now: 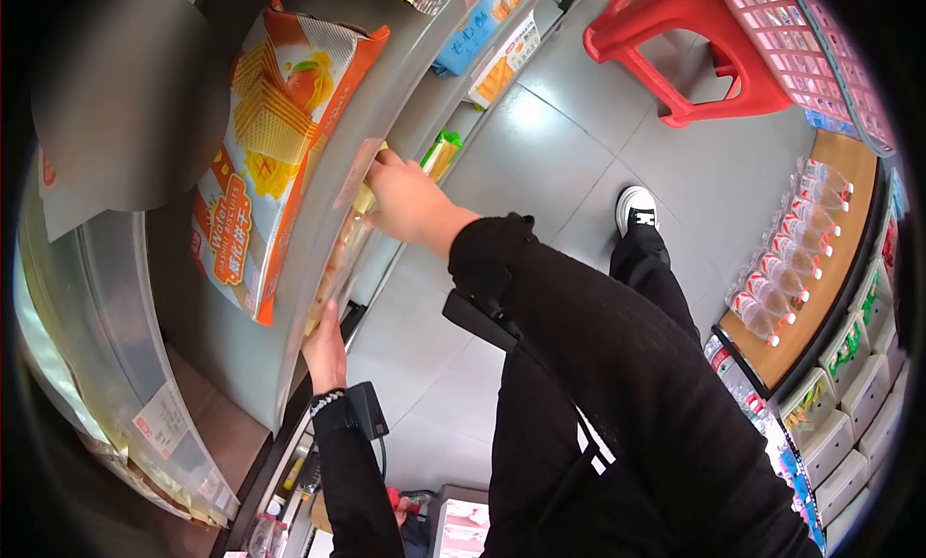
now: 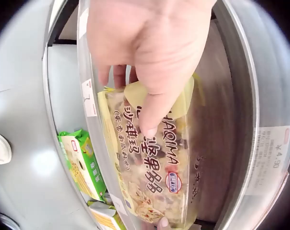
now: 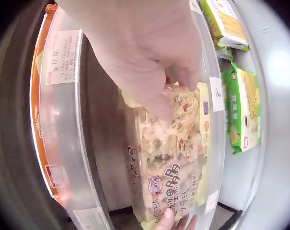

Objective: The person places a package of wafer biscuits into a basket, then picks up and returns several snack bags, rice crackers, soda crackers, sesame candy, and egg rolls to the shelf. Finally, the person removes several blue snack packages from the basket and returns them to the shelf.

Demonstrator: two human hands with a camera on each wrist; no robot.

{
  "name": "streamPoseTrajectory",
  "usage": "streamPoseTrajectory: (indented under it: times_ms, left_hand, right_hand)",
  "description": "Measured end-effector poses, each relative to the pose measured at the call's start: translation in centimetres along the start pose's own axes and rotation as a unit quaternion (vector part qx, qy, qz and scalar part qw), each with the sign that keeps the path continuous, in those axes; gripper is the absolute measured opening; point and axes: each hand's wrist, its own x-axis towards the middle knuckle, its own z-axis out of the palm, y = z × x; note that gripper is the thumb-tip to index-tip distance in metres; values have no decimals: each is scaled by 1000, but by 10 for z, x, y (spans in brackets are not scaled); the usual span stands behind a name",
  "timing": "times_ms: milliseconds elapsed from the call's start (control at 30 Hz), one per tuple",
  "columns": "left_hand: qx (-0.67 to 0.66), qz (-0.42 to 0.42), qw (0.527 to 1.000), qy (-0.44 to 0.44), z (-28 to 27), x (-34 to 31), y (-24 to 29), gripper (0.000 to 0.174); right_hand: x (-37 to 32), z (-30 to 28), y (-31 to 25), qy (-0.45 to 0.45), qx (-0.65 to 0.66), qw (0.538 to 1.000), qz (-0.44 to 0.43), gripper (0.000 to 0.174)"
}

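A clear-and-yellow snack package (image 1: 340, 259) lies lengthwise in a shelf bay behind a clear front lip. My left hand (image 1: 326, 353) grips its near end; in the left wrist view the left hand (image 2: 152, 45) has its thumb over the printed face of the package (image 2: 154, 167) and its fingers round the edge. At the far end is my right hand (image 1: 417, 203). The right wrist view has the right hand (image 3: 145, 62) pinching that end of the package (image 3: 157, 187), thumb on the face, fingers at the side, partly hidden.
An orange wafer bag (image 1: 265, 153) lies on the shelf above. Green packets (image 3: 243, 108) stand on a lower shelf. Across the grey floor (image 1: 569, 143) are a red stool (image 1: 666, 52), a pink basket (image 1: 772, 27) and a row of bottles (image 1: 781, 269).
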Motion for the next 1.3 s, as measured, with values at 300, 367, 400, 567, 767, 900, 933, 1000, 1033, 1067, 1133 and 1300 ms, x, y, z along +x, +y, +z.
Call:
streamPoseTrajectory:
  times_ms: [300,367,400,567,767,900,933,1000,1033,1067,1133,1300]
  left_hand:
    - [60,83,992,74,-8,-54,-37,51]
    - [61,68,993,77,-1,-76,-37,51]
    - [79,57,991,87,1,-86,-38,51]
    - [152,37,986,64,33,-141,-25,51]
    - [181,13,983,15,101,-194,7,49]
    - [79,75,993,-44,161,-211,27,55]
    - [79,84,992,-52,178,-217,35,55]
    - [33,103,991,-82,215,-229,60,63]
    - [33,116,989,-90,236,-235,73,63]
    - [-15,150,981,-121,260,-239,86,67]
    - [-53,196,965,-167,295,-243,109,78]
    - [-32,265,910,-316,398,-259,175,79]
  right_hand:
    - [-58,-14,-10,32,15,998,-58,62]
    - [-73,-24,-8,-16,4,998,-68,65]
    - [-80,-28,-5,-15,0,997,-77,66]
    - [-124,-88,-11,-65,-44,996,-35,66]
    - [-160,-207,-33,-45,-63,995,-63,63]
    - [-173,-301,-59,8,-81,992,-101,61]
    - [-176,-324,-67,33,-75,990,-115,61]
    - [-180,-370,-81,75,-75,982,-156,60]
    - [-181,-392,-87,106,-73,973,-193,59]
    - [-181,-413,-93,148,-76,960,-225,59]
    - [-181,-456,-104,201,-83,939,-265,60]
    - [-174,-571,-114,339,-166,852,-363,56]
